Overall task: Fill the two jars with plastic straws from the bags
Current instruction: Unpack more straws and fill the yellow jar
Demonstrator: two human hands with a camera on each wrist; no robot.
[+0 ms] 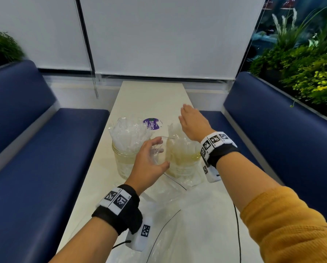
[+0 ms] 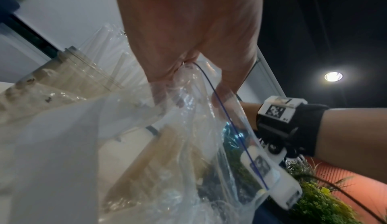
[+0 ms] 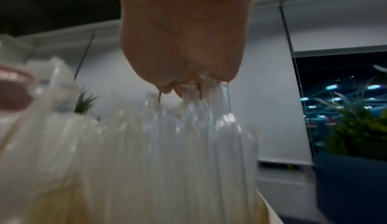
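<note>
On the long white table (image 1: 151, 95) between two blue benches (image 1: 35, 149) stand two glass jars side by side, near the middle of the tabletop. The left jar (image 1: 123, 160) is packed with clear plastic straws (image 1: 129, 132) that stand upright and fan out above its rim. The right jar (image 1: 183, 164) also holds a bundle of straws, and these are still wrapped in a clear plastic bag (image 1: 175, 147) that covers the jar's mouth and trails down onto the table in front of it.

The left hand (image 1: 149, 164) is just in front of the gap between the jars, with its fingers curled round the crumpled edge of the bag; the left wrist view shows the film and its thin dark seal line pinched between thumb and fingers (image 2: 226, 85). The right hand (image 1: 194, 122) is over the top of the right jar, palm down with the fingers stretched forward in the head view. In the right wrist view the tops of the straws (image 3: 205, 111) reach up to the fingertips, but the picture is blurred, so I cannot tell whether the hand grips them or only touches them.

A round purple and white sticker or lid (image 1: 152, 123) lies on the table just behind the jars. More loose clear plastic (image 1: 178, 234) with a dark edge line lies spread on the near end of the table, under the forearms. Both wrists wear black bands with white marker blocks. Green plants (image 1: 301, 63) stand behind the right bench.
</note>
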